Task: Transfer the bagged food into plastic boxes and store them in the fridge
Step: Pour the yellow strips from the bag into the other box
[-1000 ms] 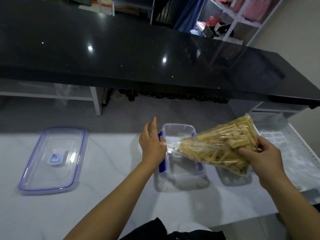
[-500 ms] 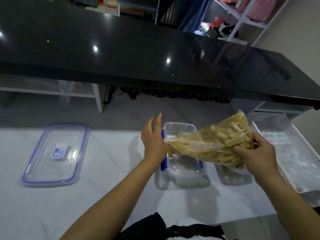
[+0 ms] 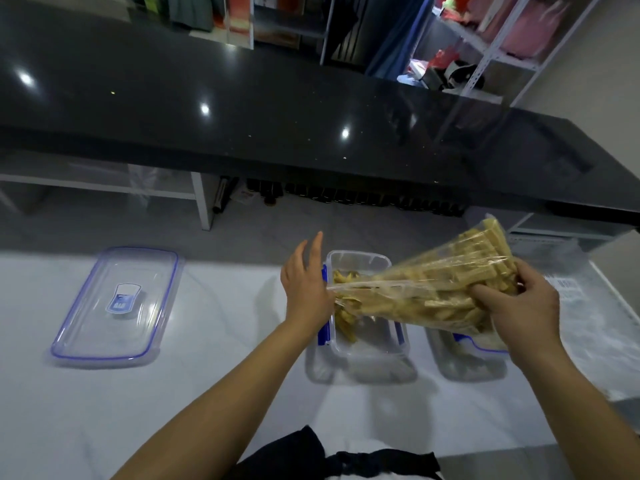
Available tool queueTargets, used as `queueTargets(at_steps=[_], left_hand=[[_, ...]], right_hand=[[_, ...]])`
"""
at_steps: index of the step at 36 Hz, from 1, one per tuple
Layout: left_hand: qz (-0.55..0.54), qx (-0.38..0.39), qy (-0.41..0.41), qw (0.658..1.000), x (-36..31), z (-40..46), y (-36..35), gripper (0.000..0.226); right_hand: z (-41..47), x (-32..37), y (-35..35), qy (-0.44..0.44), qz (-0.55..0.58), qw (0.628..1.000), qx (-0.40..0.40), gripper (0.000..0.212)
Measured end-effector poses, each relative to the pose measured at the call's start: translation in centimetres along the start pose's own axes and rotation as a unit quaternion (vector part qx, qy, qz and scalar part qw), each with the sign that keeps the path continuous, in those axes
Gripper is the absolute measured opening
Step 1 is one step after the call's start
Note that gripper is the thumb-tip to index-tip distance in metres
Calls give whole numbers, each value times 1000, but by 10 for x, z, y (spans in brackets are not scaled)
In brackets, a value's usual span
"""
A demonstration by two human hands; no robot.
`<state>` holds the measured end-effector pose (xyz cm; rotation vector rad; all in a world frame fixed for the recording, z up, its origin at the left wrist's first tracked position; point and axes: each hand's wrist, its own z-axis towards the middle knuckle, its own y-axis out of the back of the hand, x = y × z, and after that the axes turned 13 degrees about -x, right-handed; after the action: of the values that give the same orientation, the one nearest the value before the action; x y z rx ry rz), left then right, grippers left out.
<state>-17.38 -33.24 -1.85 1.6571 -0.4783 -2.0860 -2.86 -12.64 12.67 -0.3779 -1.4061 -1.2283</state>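
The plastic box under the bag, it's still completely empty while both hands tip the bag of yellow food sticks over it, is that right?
Not quite. The plastic box is not empty: the head view shows some yellow sticks already lying inside it, along its left side. The rest holds: the left hand holds the bag at its mouth and the right hand grips its raised end, tipping it over the box.

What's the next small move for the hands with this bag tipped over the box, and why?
Probably lift the right hand a little higher to steepen the bag. Only a few yellow sticks lie in the clear box; most remain in the bag. The left hand pinches the bag's mouth over the box, so it should hold there.
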Motion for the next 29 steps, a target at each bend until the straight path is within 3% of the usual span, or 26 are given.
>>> queueTargets(at_steps=[4, 8, 11, 16, 19, 23, 29], left_hand=[[4, -12, -1, 1000, -4, -1, 1, 92], [3, -12, -29, 1000, -7, -2, 0, 92], [8, -12, -34, 999, -9, -5, -3, 90], [22, -15, -17, 999, -6, 0, -5, 93], [8, -11, -3, 1000, -6, 2, -5, 98], [-1, -18, 4, 1000, -7, 6, -4, 84], [8, -9, -23, 1000, -17, 3, -6, 84]], right_hand=[[4, 6, -4, 27, -14, 999, 24, 44], [14, 9, 0, 66, -22, 998, -5, 44], [10, 9, -6, 102, -64, 992, 38, 45], [25, 5, -1, 73, -40, 996, 13, 36], [25, 8, -1, 104, -69, 992, 38, 41], [34, 8, 5, 92, -44, 994, 27, 37], [39, 16, 12, 116, -46, 992, 18, 39]])
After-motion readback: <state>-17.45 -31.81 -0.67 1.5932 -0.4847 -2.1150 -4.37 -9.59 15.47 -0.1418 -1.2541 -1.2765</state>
